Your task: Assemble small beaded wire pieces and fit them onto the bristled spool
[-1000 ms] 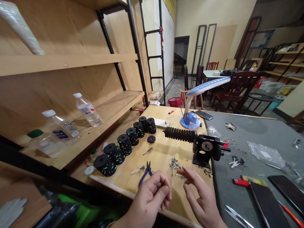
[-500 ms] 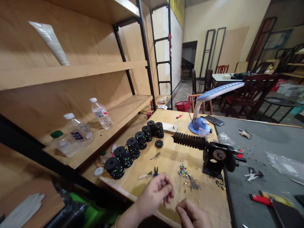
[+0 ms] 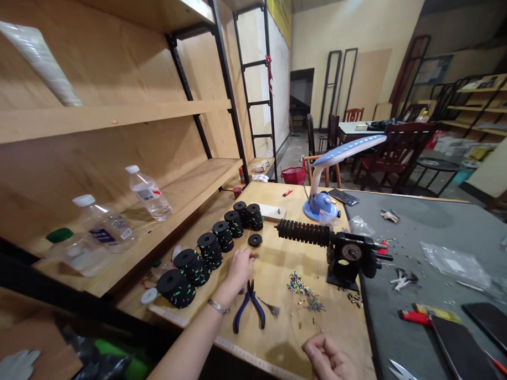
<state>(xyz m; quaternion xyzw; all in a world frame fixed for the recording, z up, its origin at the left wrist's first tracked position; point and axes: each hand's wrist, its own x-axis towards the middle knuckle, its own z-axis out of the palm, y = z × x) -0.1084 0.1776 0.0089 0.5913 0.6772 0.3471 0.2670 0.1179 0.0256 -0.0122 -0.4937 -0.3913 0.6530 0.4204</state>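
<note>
My left hand (image 3: 241, 264) reaches over the wooden table, fingers closed together just below a flat black disc (image 3: 255, 240). What its fingertips hold, if anything, is too small to make out. Below it lie blue-handled pliers (image 3: 250, 309) with jaws pointing away, beside a small tuft-ended piece (image 3: 271, 307). Near the front edge, my right hand (image 3: 331, 359) is pinched, thumb against fingers; anything between them is hard to see. Beyond it are a pile of small coloured beads (image 3: 297, 282) and a heap of thin grey pieces (image 3: 315, 303).
Black spools (image 3: 176, 289) stuck with coloured bits line the left side. A black hand-cranked winder (image 3: 346, 257) with a coiled shaft and a blue lamp (image 3: 319, 204) stand beyond. Scissors (image 3: 409, 378) and a red-handled blade (image 3: 456, 341) lie on the grey mat (image 3: 382, 305).
My left hand has moved forward and left, to where a small tuft-ended piece lay, uncovering the pliers. My right hand stays near the table's front edge. The view has shifted to the right.
</note>
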